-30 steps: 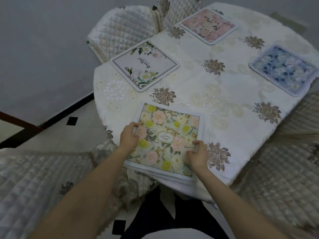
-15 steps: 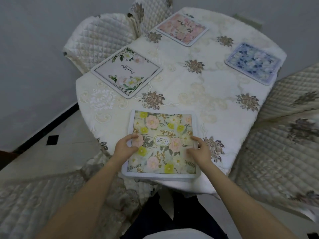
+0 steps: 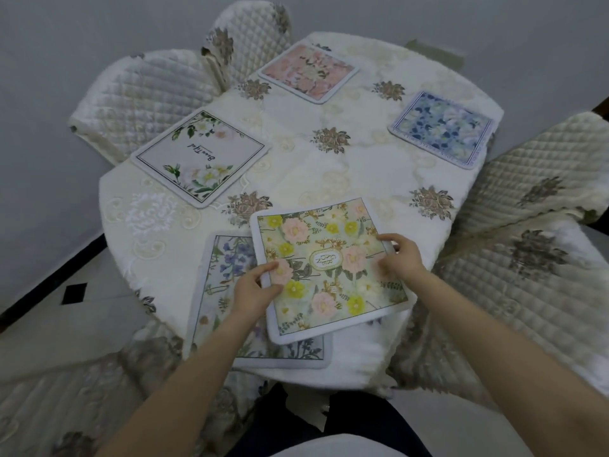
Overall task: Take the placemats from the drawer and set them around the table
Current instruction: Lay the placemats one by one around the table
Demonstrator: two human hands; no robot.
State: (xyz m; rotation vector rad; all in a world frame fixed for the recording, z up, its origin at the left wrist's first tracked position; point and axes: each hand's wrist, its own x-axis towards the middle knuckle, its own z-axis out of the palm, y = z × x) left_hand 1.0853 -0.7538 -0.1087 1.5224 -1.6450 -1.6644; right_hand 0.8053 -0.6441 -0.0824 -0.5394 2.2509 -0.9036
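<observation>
A yellow-and-pink floral placemat (image 3: 329, 268) is held over the near edge of the round table (image 3: 329, 179). My left hand (image 3: 255, 290) grips its left edge and my right hand (image 3: 400, 260) grips its right edge. Beneath it lies a pale placemat with purple flowers (image 3: 224, 278), partly covered. Three other placemats lie flat on the cloth: a white one with green leaves (image 3: 199, 156) at the left, a pink one (image 3: 308, 70) at the far side, a blue one (image 3: 443, 128) at the right.
Quilted cream chairs stand around the table: one at the far left (image 3: 141, 97), one at the back (image 3: 250, 31), one at the right (image 3: 540, 179) and one at the near left (image 3: 49, 400). A grey wall runs behind.
The yellow-and-pink placemat has been slid to the right and turned off the stack. That has uncovered the purple-flowered placemat underneath. Both hands moved with it.
</observation>
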